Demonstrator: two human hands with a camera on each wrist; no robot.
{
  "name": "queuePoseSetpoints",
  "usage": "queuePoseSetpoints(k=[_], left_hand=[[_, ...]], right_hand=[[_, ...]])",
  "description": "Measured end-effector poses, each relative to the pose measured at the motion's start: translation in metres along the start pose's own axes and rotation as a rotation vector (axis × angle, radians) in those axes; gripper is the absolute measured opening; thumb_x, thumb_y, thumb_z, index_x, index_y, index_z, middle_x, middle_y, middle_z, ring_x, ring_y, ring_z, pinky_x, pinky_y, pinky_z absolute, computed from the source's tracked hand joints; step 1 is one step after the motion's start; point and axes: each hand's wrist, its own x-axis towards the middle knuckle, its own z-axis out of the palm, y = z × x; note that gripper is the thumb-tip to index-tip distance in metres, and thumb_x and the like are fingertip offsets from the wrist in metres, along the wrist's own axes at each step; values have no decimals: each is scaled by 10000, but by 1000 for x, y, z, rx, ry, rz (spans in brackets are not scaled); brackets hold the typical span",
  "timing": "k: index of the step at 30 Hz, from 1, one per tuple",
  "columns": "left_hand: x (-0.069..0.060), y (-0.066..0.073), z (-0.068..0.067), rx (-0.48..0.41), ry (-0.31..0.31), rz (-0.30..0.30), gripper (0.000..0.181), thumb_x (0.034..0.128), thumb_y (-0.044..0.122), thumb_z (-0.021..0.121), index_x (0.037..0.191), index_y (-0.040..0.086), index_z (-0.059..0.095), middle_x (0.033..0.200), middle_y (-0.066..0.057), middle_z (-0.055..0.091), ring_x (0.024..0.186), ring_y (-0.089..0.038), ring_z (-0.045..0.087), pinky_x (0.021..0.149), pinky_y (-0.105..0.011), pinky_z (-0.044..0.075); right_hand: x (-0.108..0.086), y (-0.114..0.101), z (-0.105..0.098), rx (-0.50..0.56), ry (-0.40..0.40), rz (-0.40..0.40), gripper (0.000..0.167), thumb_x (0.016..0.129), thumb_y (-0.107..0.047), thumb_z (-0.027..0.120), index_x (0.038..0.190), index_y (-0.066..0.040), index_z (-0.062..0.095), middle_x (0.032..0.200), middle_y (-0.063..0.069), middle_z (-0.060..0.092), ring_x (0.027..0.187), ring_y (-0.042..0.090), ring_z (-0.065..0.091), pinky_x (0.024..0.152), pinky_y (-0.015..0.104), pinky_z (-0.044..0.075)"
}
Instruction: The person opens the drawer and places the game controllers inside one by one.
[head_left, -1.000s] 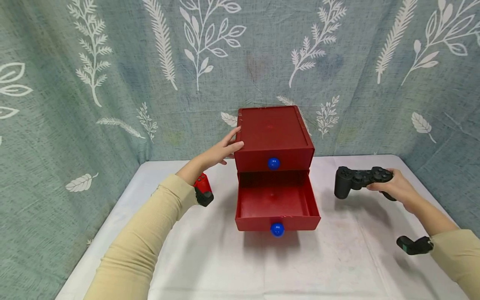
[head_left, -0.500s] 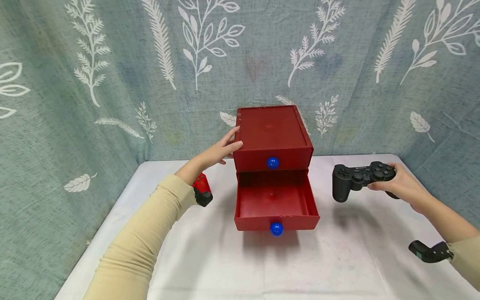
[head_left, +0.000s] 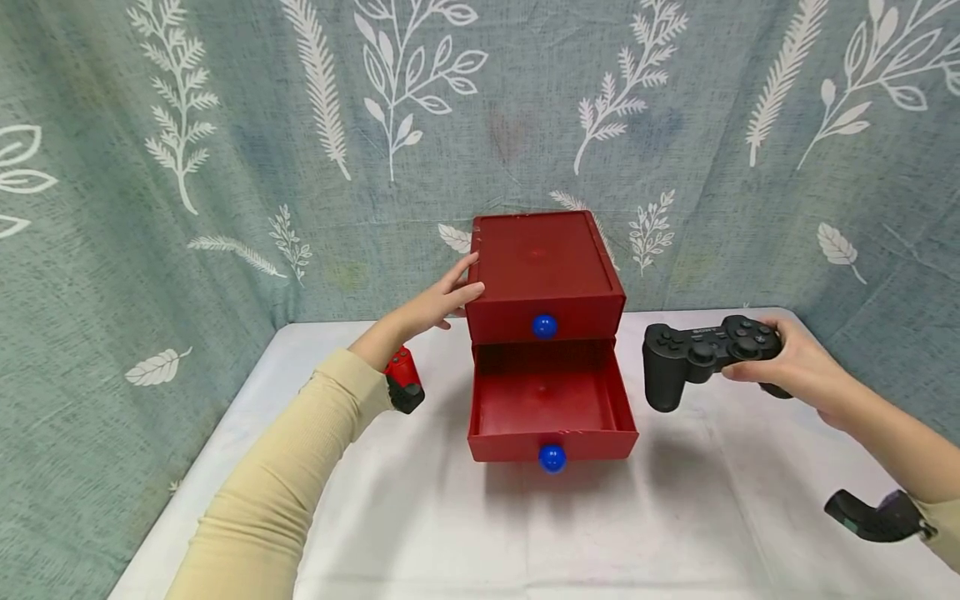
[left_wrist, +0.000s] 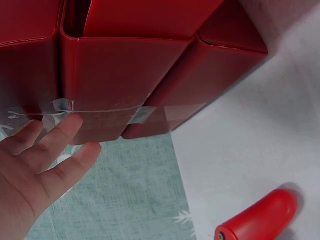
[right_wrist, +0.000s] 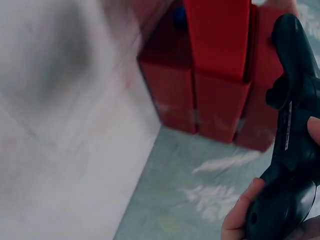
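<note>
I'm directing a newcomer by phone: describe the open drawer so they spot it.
Find the red cabinet on the white table. The open drawer is the middle of its three, with a blue knob in front. Unlike the top drawer and bottom drawer, it juts out.

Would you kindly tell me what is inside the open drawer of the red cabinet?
Inside the open drawer, the visible part shows only red surfaces, no objects. Its rear is covered by the upper drawer, so whether anything lies there cannot be seen.

Grey-green curtain [head_left: 517,100] printed with white leaves [head_left: 836,244] hangs behind a white-covered table [head_left: 427,533]
</note>
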Motion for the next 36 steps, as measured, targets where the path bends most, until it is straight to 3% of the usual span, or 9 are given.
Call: queuePoseSetpoints(k=[15, 24, 33, 36], left_hand=[[-2, 1, 1, 3, 1, -3, 635, 926, 509, 397, 1422, 490, 1, 1525, -41, 100, 1231, -371, 428, 931, -558, 348], [-1, 1, 0, 13, 0, 1, 637, 924, 521, 392, 1427, 480, 4, 1522, -42, 111, 1230, -352, 437, 915, -533, 357], [0, 0, 1, 2, 4, 3, 648, 913, 532, 408, 1422, 491, 11, 1521, -42, 122, 1230, -368, 434, 934, -574, 340], [0, -1, 0, -3, 2, 3, 648, 915, 525, 408, 1423, 490, 8, 1520, -49, 125, 1230, -380, 429, 935, -582, 337]], right_hand=[[-8, -51, 29, 68, -73, 40, 968, 794, -400, 666, 1416, 38, 67, 1342, 281, 296, 1147, 420, 386, 845, 537, 370], [-10, -74, 52, 114, -124, -17, 882, 771, -349, 679, 1392, 1, 159, 1302, 221, 380, 1145, 372, 403, 827, 474, 400], [-3, -93, 75, 145, -187, -10, 779, 733, -287, 702, 1310, -11, 258, 1050, 142, 520, 867, 226, 525, 705, 308, 452], [-1, -98, 79, 152, -214, -3, 770, 729, -274, 700, 1301, -8, 258, 1073, 141, 512, 898, 224, 519, 720, 317, 448]])
